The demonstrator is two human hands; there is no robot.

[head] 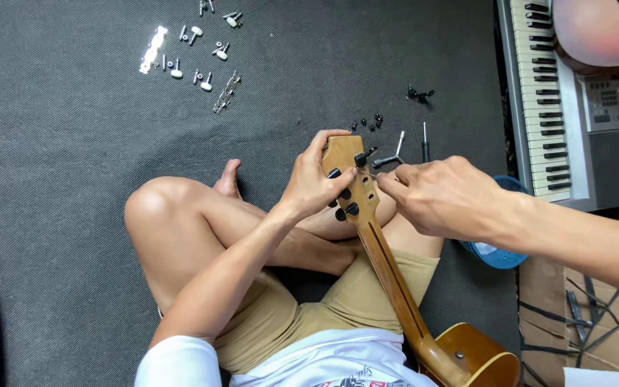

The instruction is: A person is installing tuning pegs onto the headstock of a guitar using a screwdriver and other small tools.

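Guitar lies back-up across the person's crossed legs, body at the near end, neck running away from them so the headstock sits over the knees, in reach of both hands. Left hand is clamped round the headstock's left edge, thumb over a black tuner, likely steadying it. Right hand is just right of the headstock, fingertips pinched together on something thin, maybe a string end; too small to be sure. Beyond the headstock on the grey mat: small black parts and two screwdrivers close by, handy for the right hand. Further beyond and left, old chrome tuners spread well apart from it. Keyboard lies far right.
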